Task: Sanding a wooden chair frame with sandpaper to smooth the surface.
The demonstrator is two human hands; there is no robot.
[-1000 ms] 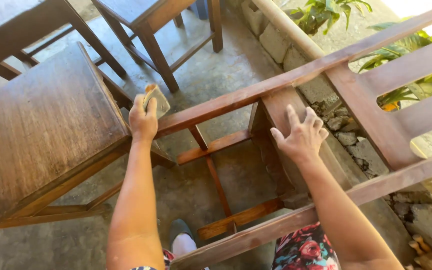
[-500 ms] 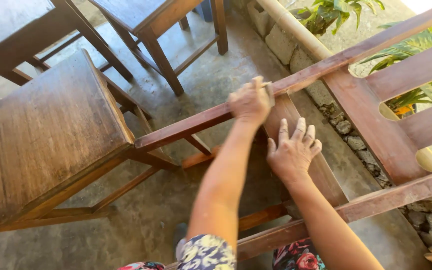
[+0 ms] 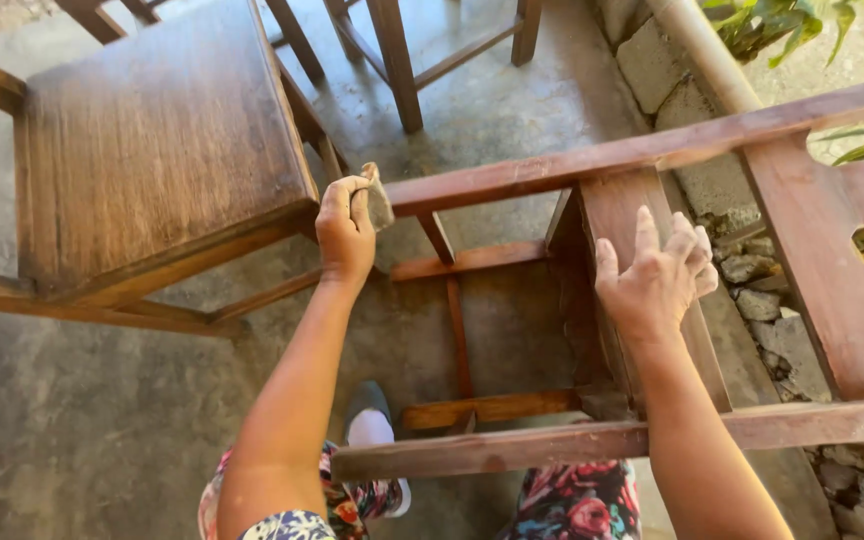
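Head view: hands (image 3: 347, 225) on chair (image 3: 652, 150)

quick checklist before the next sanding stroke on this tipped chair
1. Left hand pinches the sandpaper piece with its fingers: ok.
2. Sandpaper at the end of the upper chair leg: ok.
3. Right hand lies flat on the seat edge, steadying the chair: ok.
4. Foot clear of the lower leg: ok.
5. Grit left on the paper: cannot tell.
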